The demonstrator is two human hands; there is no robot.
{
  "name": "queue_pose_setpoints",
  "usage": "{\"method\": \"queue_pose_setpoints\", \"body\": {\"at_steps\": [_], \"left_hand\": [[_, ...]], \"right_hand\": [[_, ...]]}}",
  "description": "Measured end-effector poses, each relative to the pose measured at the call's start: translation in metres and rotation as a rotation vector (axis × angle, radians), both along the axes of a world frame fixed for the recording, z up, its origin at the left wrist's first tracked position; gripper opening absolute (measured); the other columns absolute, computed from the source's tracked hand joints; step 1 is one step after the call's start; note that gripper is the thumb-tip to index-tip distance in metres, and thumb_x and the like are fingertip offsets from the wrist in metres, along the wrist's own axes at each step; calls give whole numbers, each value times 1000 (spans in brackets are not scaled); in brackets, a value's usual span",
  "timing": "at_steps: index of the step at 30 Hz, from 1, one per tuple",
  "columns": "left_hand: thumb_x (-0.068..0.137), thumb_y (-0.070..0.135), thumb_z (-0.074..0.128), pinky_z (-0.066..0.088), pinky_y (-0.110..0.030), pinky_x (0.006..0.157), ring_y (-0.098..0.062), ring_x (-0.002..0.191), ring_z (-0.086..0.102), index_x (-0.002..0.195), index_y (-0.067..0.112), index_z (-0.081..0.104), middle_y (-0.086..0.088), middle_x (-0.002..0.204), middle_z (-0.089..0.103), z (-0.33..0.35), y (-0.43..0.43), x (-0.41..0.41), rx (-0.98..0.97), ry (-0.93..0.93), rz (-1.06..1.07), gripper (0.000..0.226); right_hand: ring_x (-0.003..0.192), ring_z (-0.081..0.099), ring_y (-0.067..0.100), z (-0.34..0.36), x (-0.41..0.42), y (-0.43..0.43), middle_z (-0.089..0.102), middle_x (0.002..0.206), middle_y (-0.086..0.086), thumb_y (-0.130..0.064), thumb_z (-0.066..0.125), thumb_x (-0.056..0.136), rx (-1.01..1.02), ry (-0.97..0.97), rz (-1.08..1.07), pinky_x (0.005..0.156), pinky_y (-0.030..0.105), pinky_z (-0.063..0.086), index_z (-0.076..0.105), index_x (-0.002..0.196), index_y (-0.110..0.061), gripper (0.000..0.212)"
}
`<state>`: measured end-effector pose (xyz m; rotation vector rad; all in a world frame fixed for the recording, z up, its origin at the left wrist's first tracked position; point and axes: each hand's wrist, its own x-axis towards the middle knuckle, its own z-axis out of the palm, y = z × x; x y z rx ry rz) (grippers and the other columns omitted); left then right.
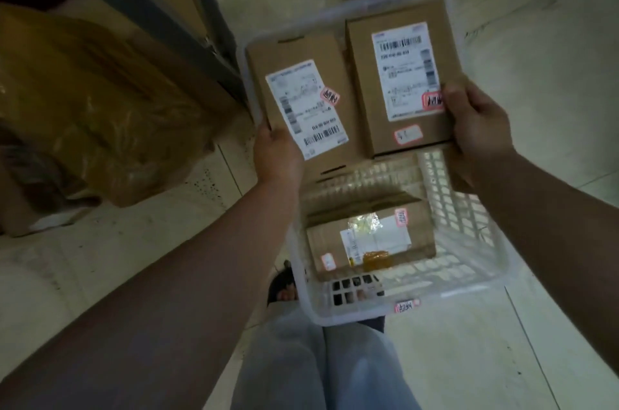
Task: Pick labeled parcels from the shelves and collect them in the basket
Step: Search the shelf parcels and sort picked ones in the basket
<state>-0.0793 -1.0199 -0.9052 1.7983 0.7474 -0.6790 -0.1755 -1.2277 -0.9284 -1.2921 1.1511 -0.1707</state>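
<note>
A white plastic basket (465, 208) stands on the floor below me. Two flat cardboard parcels with white shipping labels hang side by side over its far half. My left hand (276, 155) grips the near edge of the left parcel (301, 51). My right hand (475, 121) grips the near right corner of the right parcel (360, 81), thumb on top by a pink sticker. Deeper in the basket lies a third labeled parcel (418, 228) with brown tape on it.
A grey metal shelf frame (187, 27) runs along the left, with a large brown taped package (100, 108) on its low level. My legs in light trousers (318, 369) and a dark shoe (281, 285) are beside the basket. Pale floor (552, 58) lies to the right.
</note>
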Motion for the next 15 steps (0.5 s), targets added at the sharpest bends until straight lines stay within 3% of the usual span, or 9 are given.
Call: {"method": "queue_pose_setpoints", "body": {"at_steps": [3,6,10,12,15], "left_hand": [[106,14,35,51,-16,70,-25,115,63,143,16,49,-8,131,63,-22,-10,1,99,-107,-35,40],[105,9,34,47,-9,57,-23,111,65,137,10,54,-10,127,65,-32,-15,-1,217,-201,-73,38],[104,7,38,44,-7,47,-14,97,66,125,5,61,-5,112,67,-35,-17,-2,313,-273,-140,31],[102,5,42,46,-6,48,-8,89,63,120,5,63,-3,106,67,-32,-16,0,346,-342,-231,27],[100,8,47,46,-8,56,-11,96,65,122,6,62,-6,113,69,-31,-11,9,412,-397,-426,26]], "right_hand": [[105,70,14,-13,3,-1,74,113,-4,-41,60,90,-186,58,123,95,44,56,66,129,-24,43],[105,68,7,-17,4,2,71,117,-10,-47,65,87,-314,116,229,94,39,56,63,128,-29,46],[109,62,12,-19,0,4,64,125,-1,-65,67,74,-538,319,315,98,35,52,52,138,-26,75],[105,54,11,-17,1,4,57,129,8,-56,67,81,-602,394,332,98,28,46,49,140,-21,71],[113,54,29,-13,5,3,51,128,15,-45,69,86,-666,480,374,99,40,47,51,135,-16,59]]}}
